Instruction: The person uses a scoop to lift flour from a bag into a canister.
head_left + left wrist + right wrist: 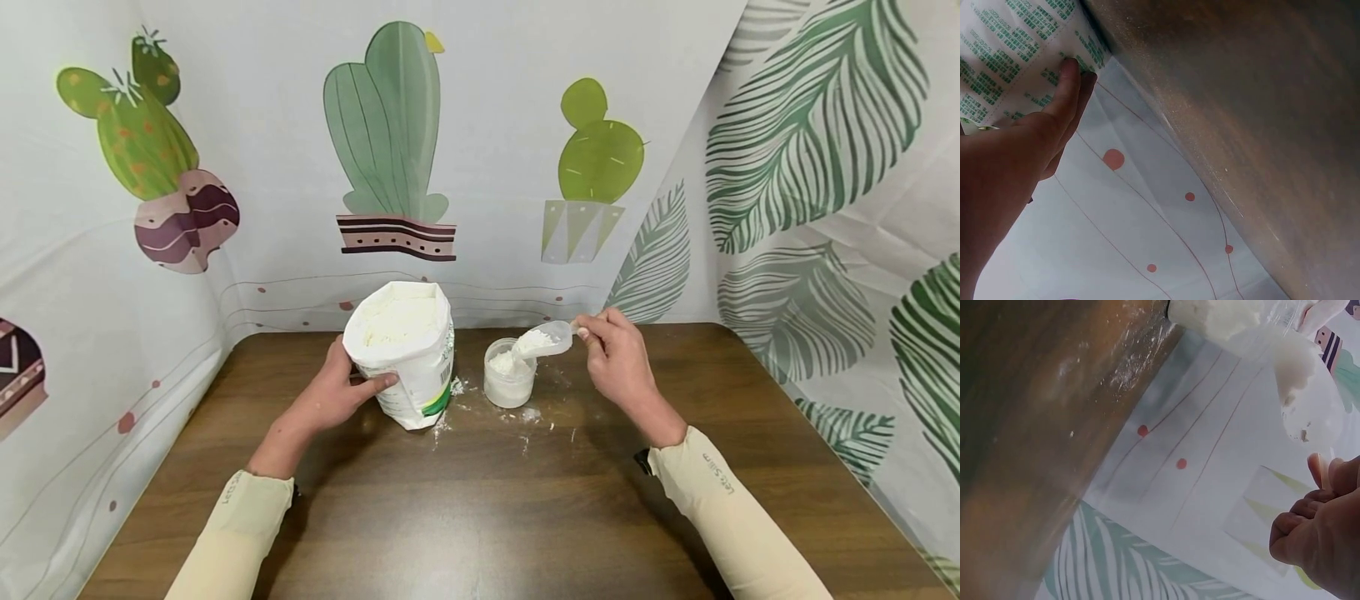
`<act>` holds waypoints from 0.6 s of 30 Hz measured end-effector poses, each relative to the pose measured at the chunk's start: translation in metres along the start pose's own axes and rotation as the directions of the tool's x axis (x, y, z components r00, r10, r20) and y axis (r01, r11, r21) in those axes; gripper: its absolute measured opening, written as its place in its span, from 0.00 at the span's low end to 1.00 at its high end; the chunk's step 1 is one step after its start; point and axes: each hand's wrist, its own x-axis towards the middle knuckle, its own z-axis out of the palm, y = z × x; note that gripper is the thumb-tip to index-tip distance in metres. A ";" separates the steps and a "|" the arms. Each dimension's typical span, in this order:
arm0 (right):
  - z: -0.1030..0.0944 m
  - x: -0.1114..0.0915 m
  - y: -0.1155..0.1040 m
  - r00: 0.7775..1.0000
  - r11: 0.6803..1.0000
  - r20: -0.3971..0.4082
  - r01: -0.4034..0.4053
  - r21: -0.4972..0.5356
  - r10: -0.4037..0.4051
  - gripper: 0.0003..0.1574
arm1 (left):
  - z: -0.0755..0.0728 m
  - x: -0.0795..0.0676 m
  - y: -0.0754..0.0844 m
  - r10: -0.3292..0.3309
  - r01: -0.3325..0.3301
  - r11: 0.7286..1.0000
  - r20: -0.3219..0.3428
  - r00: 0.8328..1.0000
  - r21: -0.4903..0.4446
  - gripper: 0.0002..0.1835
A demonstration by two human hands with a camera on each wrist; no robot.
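Note:
My right hand (618, 358) pinches the handle of a clear plastic scoop (558, 336) that carries white powder. The scoop tilts with its front end over the rim of a round clear jar (510, 388), which has white powder inside. In the right wrist view the scoop (1313, 394) shows powder along its bowl. My left hand (337, 392) grips the side of an open white bag (408, 379) full of pale powder, thumb on the front. Printed green text covers the bag (1016, 53) in the left wrist view, where the fingers lie against it.
Spilled powder (531, 414) dots the brown wooden table (450, 517) around the jar and beside the bag. A white cloth backdrop (495, 150) with printed cacti and leaves stands behind the table's far edge and along its sides.

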 end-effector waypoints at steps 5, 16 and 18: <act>0.000 0.003 -0.001 1.000 1.000 0.017 0.019 -0.015 -0.019 0.09 | 0.000 -0.001 0.003 -0.007 0.007 1.000 -0.001 1.000 0.009 0.48; -0.003 0.010 -0.006 0.996 0.998 0.073 0.048 -0.038 -0.045 0.14 | 0.000 -0.003 0.001 -0.024 0.024 1.000 0.000 1.000 0.002 0.49; -0.004 0.011 -0.007 0.995 0.997 0.086 0.060 -0.040 -0.056 0.15 | 0.000 -0.003 0.002 -0.027 0.027 1.000 0.002 1.000 0.009 0.49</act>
